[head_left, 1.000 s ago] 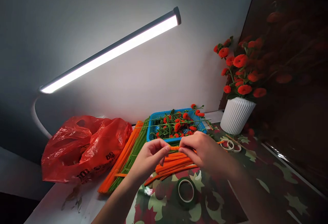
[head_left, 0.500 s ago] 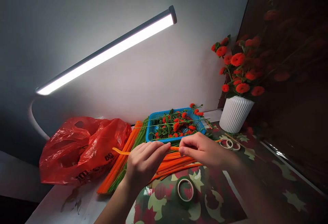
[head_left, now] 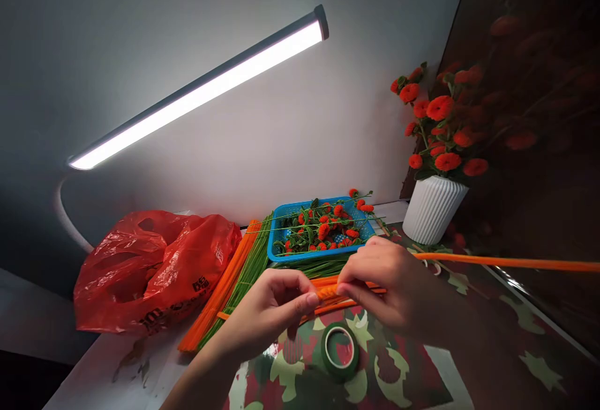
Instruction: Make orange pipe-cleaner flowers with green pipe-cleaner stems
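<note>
Between my two hands runs an orange chenille stem [head_left: 506, 262], its long free part stretching out to the right behind my right hand. The short stretch at my fingertips looks twisted or coiled. My left hand [head_left: 276, 300] pinches it between thumb and fingers, and a short orange end shows left of the wrist. My right hand [head_left: 382, 279] pinches close beside, thumb toward me. Beneath the hands lie loose orange stems [head_left: 335, 302], partly covered. A roll of green tape [head_left: 322, 357] rests on the patterned mat just in front.
A blue basket [head_left: 270, 238] holds several small red flowers on green stems. Left are bundled orange stems [head_left: 225, 282], green stems [head_left: 244, 275] and a red plastic bag [head_left: 159, 272]. A white vase [head_left: 434, 210] of red flowers stands right. A lit lamp [head_left: 201, 94] hangs above.
The stem's long part now sticks out far to the right, while its left end looks shorter. My left hand has turned, thumb up, and the right hand has shifted slightly right.
</note>
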A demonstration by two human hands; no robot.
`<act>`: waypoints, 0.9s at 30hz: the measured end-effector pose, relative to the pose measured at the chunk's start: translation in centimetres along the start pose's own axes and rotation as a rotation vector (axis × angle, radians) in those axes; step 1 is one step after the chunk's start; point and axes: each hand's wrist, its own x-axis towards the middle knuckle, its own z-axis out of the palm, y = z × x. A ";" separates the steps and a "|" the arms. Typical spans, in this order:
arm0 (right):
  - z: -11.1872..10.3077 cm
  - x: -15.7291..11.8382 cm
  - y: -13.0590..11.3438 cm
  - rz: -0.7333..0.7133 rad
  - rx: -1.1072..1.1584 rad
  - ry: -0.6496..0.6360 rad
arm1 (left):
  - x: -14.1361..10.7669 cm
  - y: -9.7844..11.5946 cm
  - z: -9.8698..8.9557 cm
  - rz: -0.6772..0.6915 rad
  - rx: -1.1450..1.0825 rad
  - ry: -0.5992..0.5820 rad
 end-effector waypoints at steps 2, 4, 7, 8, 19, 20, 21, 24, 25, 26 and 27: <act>0.0 0.3 0.7 0.095 0.182 -0.072 | 0.1 -0.1 0.1 0.259 0.303 0.200; 0.1 0.8 1.9 0.167 0.429 -0.189 | 0.2 -0.5 0.0 0.551 0.601 0.375; 0.6 1.4 3.4 0.219 0.708 -0.309 | 0.3 -1.2 -0.2 0.816 0.878 0.478; 0.7 1.5 3.7 0.223 0.760 -0.324 | 0.3 -1.4 -0.3 0.863 0.937 0.485; 1.1 1.2 1.9 0.025 0.145 -0.096 | 0.3 -0.1 -0.3 0.385 0.484 0.289; 1.2 1.1 1.7 -0.016 0.062 -0.065 | 0.2 0.0 -0.3 0.253 0.324 0.210; 1.1 0.9 1.5 -0.050 -0.005 -0.043 | 0.2 0.2 -0.2 0.126 0.162 0.126; 1.0 0.8 1.1 -0.067 -0.077 -0.030 | 0.2 0.3 -0.1 -0.114 -0.150 -0.045; 0.9 0.8 1.1 -0.041 -0.054 -0.046 | 0.2 0.2 -0.1 -0.113 -0.134 -0.036; 0.8 0.9 1.2 -0.002 -0.006 -0.076 | 0.2 0.2 -0.1 -0.064 -0.054 0.013; 0.7 1.0 1.4 0.045 0.059 -0.113 | 0.2 0.1 -0.1 0.026 0.074 0.084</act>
